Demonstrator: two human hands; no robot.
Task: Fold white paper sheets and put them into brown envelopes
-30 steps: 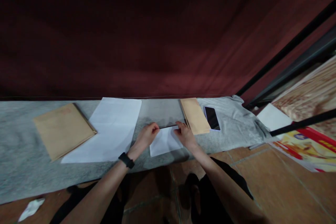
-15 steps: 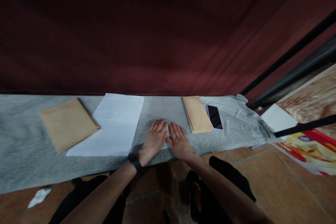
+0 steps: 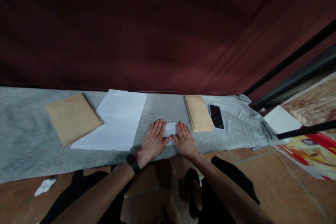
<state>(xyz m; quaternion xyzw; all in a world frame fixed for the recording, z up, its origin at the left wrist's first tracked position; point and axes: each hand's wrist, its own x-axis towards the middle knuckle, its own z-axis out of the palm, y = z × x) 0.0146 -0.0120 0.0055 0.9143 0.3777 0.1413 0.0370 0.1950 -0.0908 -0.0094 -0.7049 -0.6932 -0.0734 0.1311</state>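
Note:
A small folded piece of white paper lies on the grey cloth, partly covered by both hands. My left hand rests flat on its left side, fingers stretched forward. On its right side my right hand also lies flat, with the thumbs nearly meeting over the paper. Left of the hands, large white paper sheets lie on the cloth. Brown envelopes overlap their left edge. More brown envelopes, narrower, are stacked to the right of my right hand.
A phone lies beside the narrow envelopes. The grey cloth covers a long surface against a dark red curtain. Black bars and a colourful box stand at right. A crumpled white scrap lies on the tiled floor.
My hands have moved apart over the small paper, and more of it shows between them. The whole view has shifted slightly.

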